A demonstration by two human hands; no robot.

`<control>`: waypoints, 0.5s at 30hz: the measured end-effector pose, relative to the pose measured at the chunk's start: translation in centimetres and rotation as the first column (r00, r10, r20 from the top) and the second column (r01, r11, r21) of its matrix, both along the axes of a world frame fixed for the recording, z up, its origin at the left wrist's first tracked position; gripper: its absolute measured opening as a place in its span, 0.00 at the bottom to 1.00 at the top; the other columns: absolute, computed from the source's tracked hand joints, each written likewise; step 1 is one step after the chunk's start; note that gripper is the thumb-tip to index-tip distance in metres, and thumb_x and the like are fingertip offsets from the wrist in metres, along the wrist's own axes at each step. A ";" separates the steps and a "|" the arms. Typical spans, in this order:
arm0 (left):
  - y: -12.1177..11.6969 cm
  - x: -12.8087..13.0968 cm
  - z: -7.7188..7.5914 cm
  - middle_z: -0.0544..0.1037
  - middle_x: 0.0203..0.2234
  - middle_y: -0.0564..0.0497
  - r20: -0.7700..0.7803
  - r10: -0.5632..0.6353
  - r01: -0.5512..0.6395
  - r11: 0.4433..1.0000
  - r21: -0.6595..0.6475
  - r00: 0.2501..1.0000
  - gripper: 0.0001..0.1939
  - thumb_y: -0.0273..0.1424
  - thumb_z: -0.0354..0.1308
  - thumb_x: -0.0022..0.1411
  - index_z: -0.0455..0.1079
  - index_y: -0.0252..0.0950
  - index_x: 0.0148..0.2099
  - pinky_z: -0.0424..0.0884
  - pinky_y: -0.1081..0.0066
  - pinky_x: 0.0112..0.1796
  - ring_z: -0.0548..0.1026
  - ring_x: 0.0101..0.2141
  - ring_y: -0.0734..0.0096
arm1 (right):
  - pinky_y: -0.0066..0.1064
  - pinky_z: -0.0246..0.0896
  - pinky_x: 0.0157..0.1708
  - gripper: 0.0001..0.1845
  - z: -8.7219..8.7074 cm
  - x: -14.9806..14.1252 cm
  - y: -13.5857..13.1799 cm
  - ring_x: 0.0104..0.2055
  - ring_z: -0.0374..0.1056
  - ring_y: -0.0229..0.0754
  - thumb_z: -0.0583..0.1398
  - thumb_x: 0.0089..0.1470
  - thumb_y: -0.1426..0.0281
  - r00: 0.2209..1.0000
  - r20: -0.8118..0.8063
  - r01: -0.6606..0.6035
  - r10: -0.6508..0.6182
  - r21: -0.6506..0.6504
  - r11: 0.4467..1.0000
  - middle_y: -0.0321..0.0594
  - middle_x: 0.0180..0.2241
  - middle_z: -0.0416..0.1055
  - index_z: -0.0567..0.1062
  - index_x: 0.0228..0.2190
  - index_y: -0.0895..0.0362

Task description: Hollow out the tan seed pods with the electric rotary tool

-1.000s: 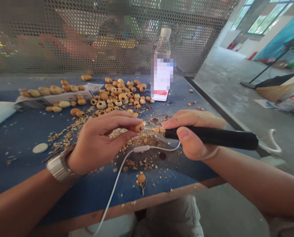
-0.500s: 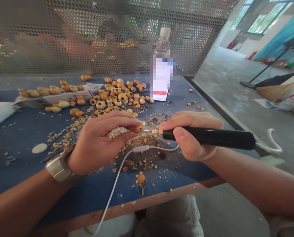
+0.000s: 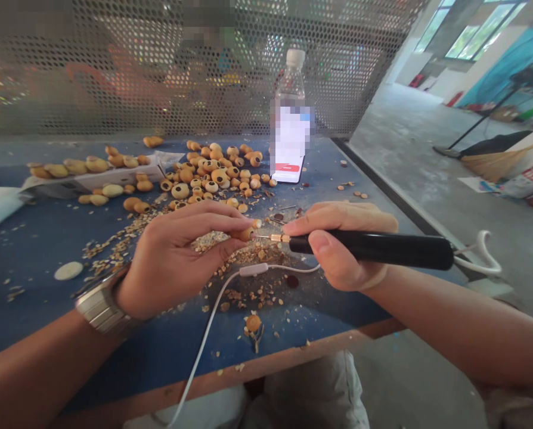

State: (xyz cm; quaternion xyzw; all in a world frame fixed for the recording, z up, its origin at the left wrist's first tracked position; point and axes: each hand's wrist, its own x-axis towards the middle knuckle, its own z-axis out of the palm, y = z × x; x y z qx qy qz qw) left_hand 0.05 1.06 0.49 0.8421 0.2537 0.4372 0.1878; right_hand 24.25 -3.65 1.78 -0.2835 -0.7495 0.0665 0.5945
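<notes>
Left hand (image 3: 177,262) pinches a small tan round seed (image 3: 246,234); right hand (image 3: 338,245) clamps a black corded pen-shaped drill (image 3: 369,249). One slip and its thin metal bit (image 3: 266,237) could jab that left hand.

Left hand (image 3: 177,262) pinches small tan seed bead (image 3: 246,234) between thumb and fingertips. Right hand (image 3: 338,244) grips black pen drill (image 3: 369,247), thin bit touching bead. Metal wristwatch (image 3: 101,307) on left wrist. White cable (image 3: 213,333) lies across blue worktable (image 3: 38,316), passing below hands. Seed shavings (image 3: 253,262) scattered under hands. Heap of tan drilled seeds (image 3: 208,176) beyond, near plastic bottle (image 3: 293,77) and phone (image 3: 287,176), partly blurred. Perforated metal screen (image 3: 114,77) along far table edge. Straw broom (image 3: 494,164) at right, on concrete floor (image 3: 409,131).
</notes>
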 end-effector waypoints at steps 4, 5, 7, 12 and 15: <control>0.0 0.0 0.0 0.84 0.44 0.55 0.001 0.005 -0.005 1.000 0.000 1.000 0.12 0.26 0.67 0.66 0.81 0.50 0.47 0.82 0.61 0.50 0.83 0.45 0.64 | 0.25 0.75 0.28 0.09 0.1 0.1 0.0 0.27 0.78 0.36 0.63 0.56 0.73 0.999 0.025 -0.022 0.022 -0.005 1.000 0.36 0.31 0.84 0.83 0.35 0.51; 0.0 0.0 0.0 0.85 0.44 0.55 0.002 0.006 -0.006 1.000 -0.005 1.000 0.11 0.26 0.67 0.66 0.82 0.50 0.46 0.82 0.61 0.50 0.83 0.45 0.64 | 0.25 0.75 0.28 0.09 0.1 0.0 0.0 0.27 0.78 0.36 0.63 0.56 0.73 1.000 0.020 -0.019 0.019 -0.006 1.000 0.36 0.31 0.84 0.83 0.35 0.50; -0.1 0.0 0.1 0.85 0.44 0.55 0.008 0.008 -0.008 1.000 -0.007 1.000 0.11 0.27 0.67 0.65 0.82 0.50 0.45 0.82 0.61 0.49 0.83 0.44 0.64 | 0.26 0.76 0.28 0.09 0.1 0.0 0.0 0.27 0.78 0.37 0.63 0.56 0.73 1.000 0.006 -0.010 0.010 -0.003 1.000 0.36 0.31 0.84 0.84 0.34 0.50; 0.0 0.1 0.1 0.85 0.44 0.55 0.016 0.017 -0.017 1.000 0.003 1.000 0.09 0.28 0.68 0.65 0.82 0.49 0.44 0.83 0.62 0.49 0.84 0.44 0.65 | 0.25 0.75 0.28 0.10 0.3 -0.1 -0.1 0.27 0.78 0.36 0.62 0.56 0.73 1.000 0.019 0.000 0.000 -0.009 1.000 0.35 0.30 0.84 0.84 0.34 0.50; 0.0 0.1 0.1 0.85 0.43 0.55 0.030 0.018 -0.018 1.000 0.009 0.999 0.09 0.28 0.68 0.65 0.82 0.49 0.43 0.83 0.63 0.49 0.84 0.43 0.66 | 0.23 0.75 0.30 0.09 0.3 -0.1 -0.1 0.27 0.78 0.35 0.62 0.56 0.74 1.000 0.016 0.001 -0.001 -0.003 1.000 0.36 0.30 0.84 0.84 0.34 0.52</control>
